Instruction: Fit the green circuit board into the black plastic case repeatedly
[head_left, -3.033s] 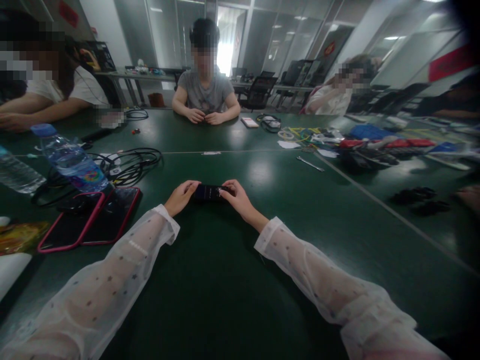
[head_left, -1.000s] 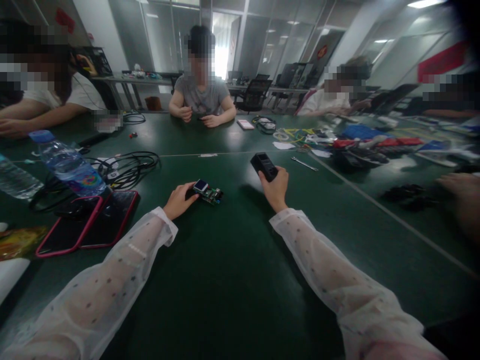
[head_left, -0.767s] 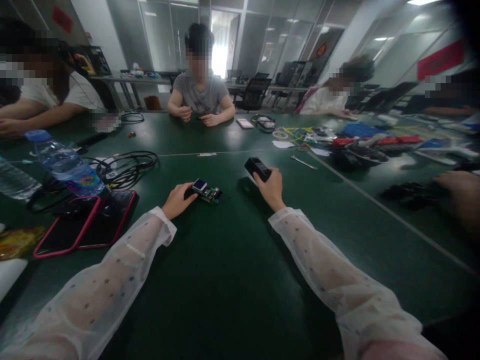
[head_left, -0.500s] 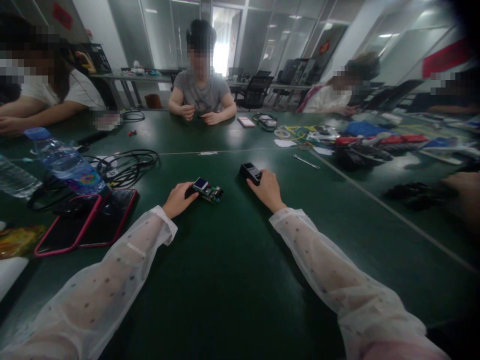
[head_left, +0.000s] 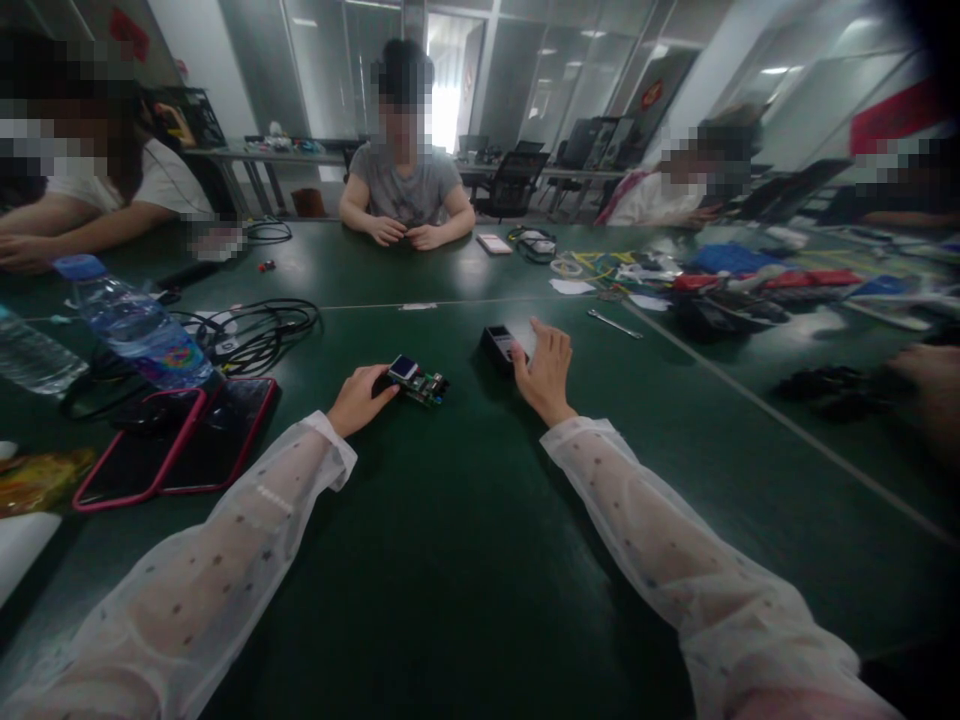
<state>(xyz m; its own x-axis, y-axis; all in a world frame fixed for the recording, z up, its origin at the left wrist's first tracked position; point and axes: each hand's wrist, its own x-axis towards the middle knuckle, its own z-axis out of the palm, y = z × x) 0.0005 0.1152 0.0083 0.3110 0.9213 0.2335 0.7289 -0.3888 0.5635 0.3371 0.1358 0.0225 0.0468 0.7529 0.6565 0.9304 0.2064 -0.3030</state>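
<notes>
My left hand (head_left: pixel 361 399) is closed on the left end of a green circuit board (head_left: pixel 426 383) with a small screen, which sits low over the table. Its fingers partly hide that end. A black box-shaped device (head_left: pixel 498 347) with a grey face lies on the green table (head_left: pixel 465 520). Beside it, my right hand (head_left: pixel 547 372) is open, the fingers raised and apart, with the thumb at the device's right edge. Whether the thumb touches the device I cannot tell.
Two red-edged phones or cases (head_left: pixel 176 440), a water bottle (head_left: pixel 139 325) and coiled black cables (head_left: pixel 274 335) lie to the left. A wrench (head_left: pixel 615 323) is at the right, before piled cables and tools (head_left: pixel 750 285). A person (head_left: pixel 405 190) sits opposite.
My right hand has let go of the black device, its fingers opening and lifting to the right. My left hand keeps its hold on the circuit board.
</notes>
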